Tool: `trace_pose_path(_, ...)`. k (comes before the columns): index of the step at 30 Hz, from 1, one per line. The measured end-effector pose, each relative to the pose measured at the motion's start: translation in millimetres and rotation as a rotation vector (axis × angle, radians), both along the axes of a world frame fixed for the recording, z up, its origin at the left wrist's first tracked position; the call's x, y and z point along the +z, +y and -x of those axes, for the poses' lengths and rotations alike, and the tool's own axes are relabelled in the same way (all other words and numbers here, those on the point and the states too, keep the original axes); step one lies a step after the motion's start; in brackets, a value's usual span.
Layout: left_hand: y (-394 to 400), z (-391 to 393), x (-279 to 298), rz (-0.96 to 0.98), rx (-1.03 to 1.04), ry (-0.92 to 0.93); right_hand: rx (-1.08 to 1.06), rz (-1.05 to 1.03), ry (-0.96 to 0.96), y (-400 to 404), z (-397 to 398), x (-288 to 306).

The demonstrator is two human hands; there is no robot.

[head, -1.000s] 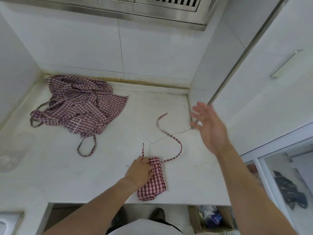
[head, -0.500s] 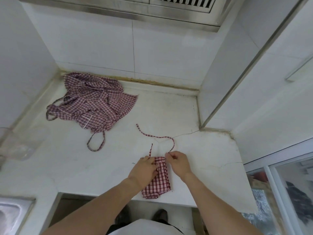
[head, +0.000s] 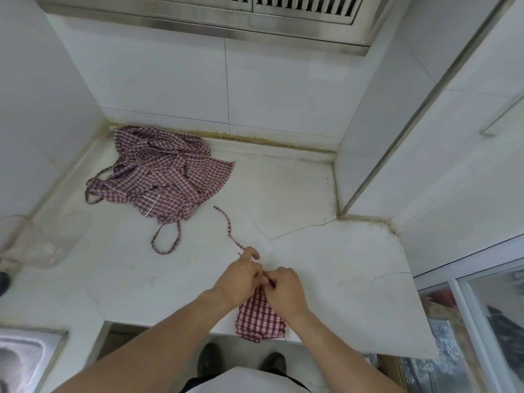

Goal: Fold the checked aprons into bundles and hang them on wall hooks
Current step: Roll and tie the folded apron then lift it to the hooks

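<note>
A: Where is the folded apron?

B: The folded apron bundle (head: 259, 317) lies at the near edge of the white surface (head: 326, 268), its lower end reaching just over that edge. It is a narrow, red-and-white checked packet, lying lengthwise toward the person.

A: And the hands?

B: Both meet at the bundle's far end. The left hand (head: 241, 280) has its fingers curled down onto the cloth, with one finger stretched out forward and touching the strap. The right hand (head: 285, 290) is curled too, its fingers bent around the top of the bundle, right against the left hand. Where exactly the fingertips pinch is hidden between the two hands.

A: What about that strap?

B: The loose strap (head: 228, 228) runs from the left hand's outstretched finger away across the surface in a gentle curve, ending free, near the pile.

A: Which pile?

B: A crumpled heap of unfolded checked aprons (head: 164, 177) sits in the far left corner, against the tiled wall (head: 175, 80), well apart from the bundle. One tie loop hangs out of it toward the person.

A: Anything else?

B: A steel sink (head: 25, 361) at the lower left, a clear plastic container (head: 42, 239) on the left of the surface, a metal hood (head: 226, 15) overhead, and dark shoes (head: 209, 361) on the floor below.
</note>
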State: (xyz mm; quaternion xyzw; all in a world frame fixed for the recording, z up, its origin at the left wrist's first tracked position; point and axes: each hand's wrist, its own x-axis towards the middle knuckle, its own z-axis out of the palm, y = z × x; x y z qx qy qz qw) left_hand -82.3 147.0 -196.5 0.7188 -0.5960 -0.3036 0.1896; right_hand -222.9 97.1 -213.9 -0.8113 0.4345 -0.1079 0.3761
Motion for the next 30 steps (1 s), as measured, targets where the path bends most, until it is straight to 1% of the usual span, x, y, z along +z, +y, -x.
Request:
trace_pose_path(5, 4.2, 3.5, 0.6, -0.004, 0.037, -0.050, 0.074, -0.118, -0.021, 3.0, -0.2, -0.1)
trace_pose_path(7, 3.8, 4.3, 3.3, 0.009, 0.038, -0.096, 0.034, -0.157, -0.043, 4.2, -1.0, -4.5)
trace_pose_path(11, -3.8, -0.9, 11.8, 0.075, -0.001, -0.164, -0.016, -0.158, 0.003, 5.2, -7.4, -13.4)
trace_pose_path(12, -6.7, -4.9, 15.2, 0.141, 0.039, -0.157, -0.029, -0.171, -0.008, 4.8, -8.0, -14.7)
trace_pose_path(13, -10.0, -9.9, 19.1, 0.244, 0.126, -0.136, -0.045, -0.190, -0.018, 4.3, -8.1, -14.3)
trace_pose_path(15, -15.4, -19.5, 31.1, 0.506, 0.383, -0.118, -0.070, -0.230, -0.016, 3.2, -7.8, -14.5)
trace_pose_path(16, -15.6, -23.4, 37.0, 0.611, 0.495, -0.118, -0.079, -0.243, -0.011, 3.3, -7.8, -13.7)
trace_pose_path(17, -14.7, -26.5, 39.0, 0.673, 0.552, -0.127, -0.089, -0.254, -0.012, 3.4, -7.7, -13.8)
trace_pose_path(18, -12.7, -27.3, 39.9, 0.673, 0.561, -0.135, -0.097, -0.261, -0.013, 3.1, -7.5, -14.1)
trace_pose_path(19, -8.3, -26.6, 35.7, 0.605, 0.526, -0.132, -0.100, -0.273, -0.010, 2.8, -7.3, -13.2)
trace_pose_path(20, -2.8, -25.0, 28.6, 0.478, 0.451, -0.115, -0.095, -0.289, -0.006, 2.1, -7.2, -12.6)
trace_pose_path(22, 11.4, -18.6, 10.1, 0.195, 0.239, -0.039, -0.074, -0.311, -0.003, 0.6, -7.0, -11.0)
trace_pose_path(23, 18.2, -15.3, 0.9, 0.125, 0.132, -0.043, -0.061, -0.319, 0.001, -0.1, -7.2, -10.2)
trace_pose_path(24, 23.6, -12.2, -6.8, 0.102, 0.053, -0.080, -0.049, -0.324, 0.009, -0.2, -7.4, -9.6)
trace_pose_path(26, 27.4, -6.7, -15.4, 0.112, 0.005, -0.136, -0.037, -0.344, 0.015, -0.6, -7.5, -4.8)
trace_pose_path(30, 25.2, 0.9, -16.4, 0.036, 0.076, -0.139, -0.078, -0.365, 0.008, -5.0, -5.9, -2.6)
